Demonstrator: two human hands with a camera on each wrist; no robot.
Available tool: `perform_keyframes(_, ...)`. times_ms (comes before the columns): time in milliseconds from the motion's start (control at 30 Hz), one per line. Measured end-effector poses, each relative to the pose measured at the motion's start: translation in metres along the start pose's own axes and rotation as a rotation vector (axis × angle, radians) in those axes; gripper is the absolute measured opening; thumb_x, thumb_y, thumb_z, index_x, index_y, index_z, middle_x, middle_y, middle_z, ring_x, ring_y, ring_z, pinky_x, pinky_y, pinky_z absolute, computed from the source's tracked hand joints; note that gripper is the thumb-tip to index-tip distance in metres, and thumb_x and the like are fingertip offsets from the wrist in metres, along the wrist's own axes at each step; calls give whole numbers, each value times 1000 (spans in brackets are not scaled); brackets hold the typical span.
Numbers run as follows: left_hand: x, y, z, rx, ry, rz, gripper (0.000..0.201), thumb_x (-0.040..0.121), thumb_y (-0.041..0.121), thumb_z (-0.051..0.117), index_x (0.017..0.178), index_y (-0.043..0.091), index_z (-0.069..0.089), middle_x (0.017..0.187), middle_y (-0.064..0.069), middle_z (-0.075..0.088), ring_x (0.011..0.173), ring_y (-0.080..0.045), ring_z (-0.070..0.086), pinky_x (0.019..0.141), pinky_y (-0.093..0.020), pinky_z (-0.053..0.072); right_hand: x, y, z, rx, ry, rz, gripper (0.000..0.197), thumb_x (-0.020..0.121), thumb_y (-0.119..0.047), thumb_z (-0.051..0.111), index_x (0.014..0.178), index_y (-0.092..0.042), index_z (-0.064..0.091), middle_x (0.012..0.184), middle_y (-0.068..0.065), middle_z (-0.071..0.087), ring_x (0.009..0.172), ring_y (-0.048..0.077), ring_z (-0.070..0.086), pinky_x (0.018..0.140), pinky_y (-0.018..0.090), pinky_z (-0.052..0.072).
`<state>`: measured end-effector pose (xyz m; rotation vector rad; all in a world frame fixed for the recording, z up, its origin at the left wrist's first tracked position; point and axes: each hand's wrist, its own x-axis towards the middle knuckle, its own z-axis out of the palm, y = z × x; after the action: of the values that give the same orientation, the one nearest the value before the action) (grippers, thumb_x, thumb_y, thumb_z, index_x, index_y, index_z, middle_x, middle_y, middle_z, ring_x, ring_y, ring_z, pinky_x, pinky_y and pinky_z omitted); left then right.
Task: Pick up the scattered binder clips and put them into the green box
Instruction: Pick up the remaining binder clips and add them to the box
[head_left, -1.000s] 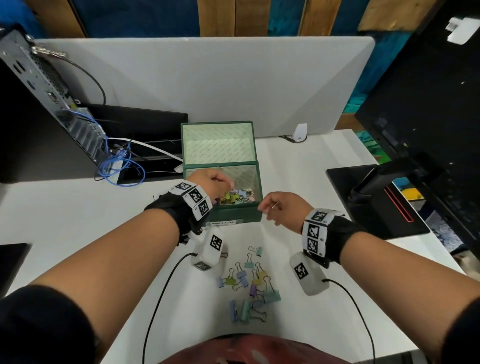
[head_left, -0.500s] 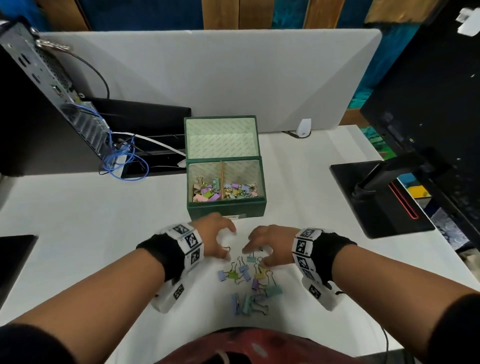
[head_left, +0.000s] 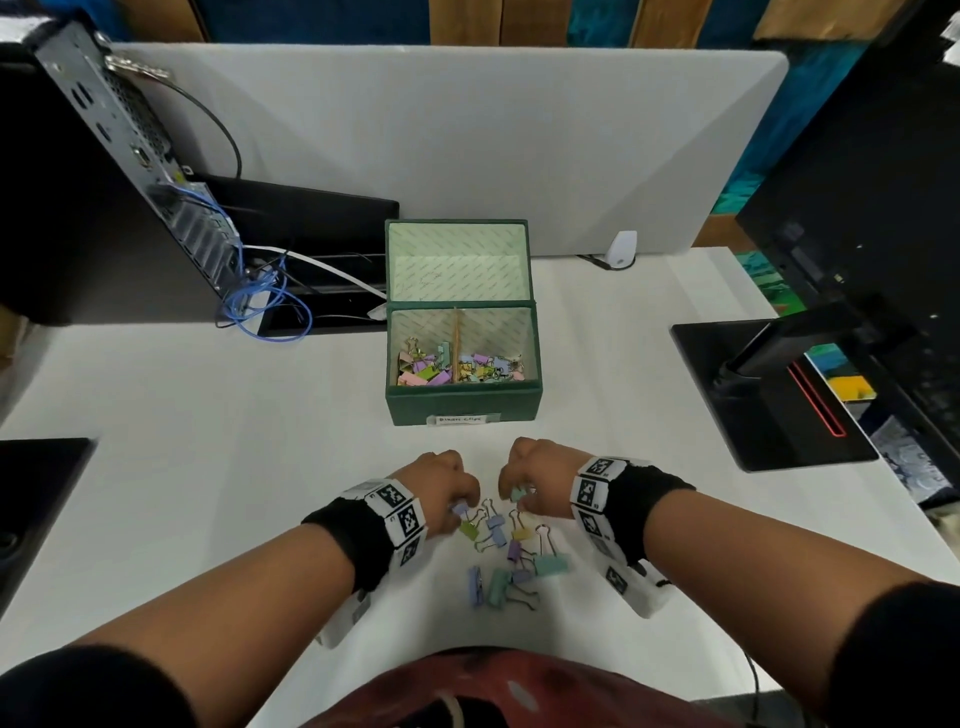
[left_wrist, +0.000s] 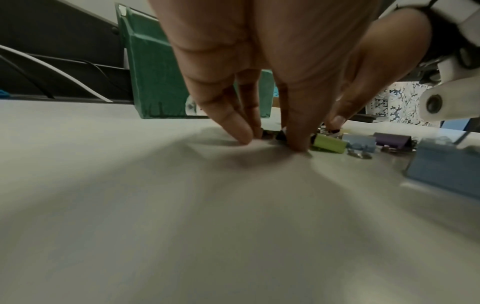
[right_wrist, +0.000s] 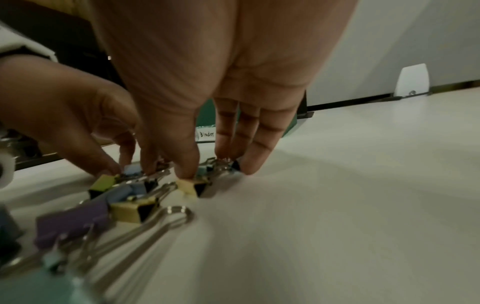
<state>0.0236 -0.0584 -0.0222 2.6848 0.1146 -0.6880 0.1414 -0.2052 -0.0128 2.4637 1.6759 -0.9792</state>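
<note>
Nearest the person, a loose cluster of binder clips (head_left: 511, 558) lies on the white table (head_left: 208, 467), between the two forearms: a teal clip (head_left: 551, 564) on the right, a blue clip (head_left: 474, 584) and purple ones at the near edge, a lime-green clip (head_left: 469, 529) on the left. Just beyond, both hands reach down onto the far end of the cluster. The left hand (head_left: 441, 486) has its fingers curled with the tips down on the table, pinching a small bluish clip (head_left: 459, 509) beside the lime-green one. The right hand (head_left: 530, 480) is also curled, thumb and fingers closed on a small teal-green clip (head_left: 517, 493) at the table surface. The hands are near each other but apart. Farther on stands the green box (head_left: 462, 402), lid open and upright behind it, both compartments already holding many coloured clips. To the far left are a computer case (head_left: 130, 156) and a blue cable (head_left: 270, 306); to the right, a black monitor stand (head_left: 769, 395). A grey divider panel (head_left: 467, 140) closes the back.
</note>
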Motion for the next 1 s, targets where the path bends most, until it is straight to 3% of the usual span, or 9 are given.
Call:
perform_keyframes(200, 3, 2, 1, -50, 23, -26, 29, 82, 18, 60, 111, 20, 59, 103, -4, 41, 98, -29, 57, 81, -29, 47, 3, 5, -4, 76, -30, 94, 26, 86, -19, 61, 112, -17, 62, 105, 4, 40, 100, 25, 53, 90, 31, 43)
perform_keyframes(333, 4, -1, 4, -76, 58, -50, 23, 80, 19, 62, 103, 18, 58, 95, 1, 36, 84, -23, 52, 75, -26, 45, 1, 9, -1, 115, -23, 117, 27, 90, -25, 55, 115, -21, 61, 119, 10, 46, 108, 27, 54, 94, 30, 40)
perform_keyframes(433, 5, -4, 6, -104, 73, -61, 19, 78, 17, 62, 97, 16, 58, 93, 0, 40, 84, -24, 53, 74, -26, 44, -4, 11, -2, 78, -60, 98, 38, 84, -30, 63, 122, -25, 57, 125, 7, 43, 113, 24, 49, 97, 28, 39)
perform_keyframes(533, 7, -8, 5, -147, 78, -65, 17, 77, 17, 65, 93, 18, 59, 93, 0, 43, 81, -18, 48, 74, -22, 40, -4, 11, -2, 27, -68, 85, 42, 81, -21, 66, 122, -24, 56, 126, 8, 42, 113, 26, 48, 96, 32, 42)
perform_keyframes(667, 6, -12, 1, -196, 82, -72, 20, 76, 18, 67, 80, 28, 50, 91, 3, 45, 82, -16, 49, 76, -22, 41, 1, 10, -1, 38, -41, 118, 33, 79, -10, 64, 111, -17, 59, 116, 8, 44, 105, 29, 53, 88, 34, 46)
perform_keyframes(833, 6, -20, -3, -249, 137, -108, 33, 73, 21, 71, 67, 38, 45, 79, 13, 40, 74, -12, 47, 62, -11, 35, 7, 13, -3, 57, -71, 147, 24, 75, -5, 62, 84, -24, 50, 101, 3, 39, 82, 23, 49, 66, 24, 39)
perform_keyframes(1000, 3, -23, -16, -303, 201, -90, 38, 72, 20, 73, 63, 41, 44, 85, 8, 46, 73, -11, 49, 67, -17, 40, 10, 15, -7, 73, -29, 160, 36, 75, -5, 59, 64, -30, 36, 96, 4, 42, 76, 23, 48, 69, 30, 42)
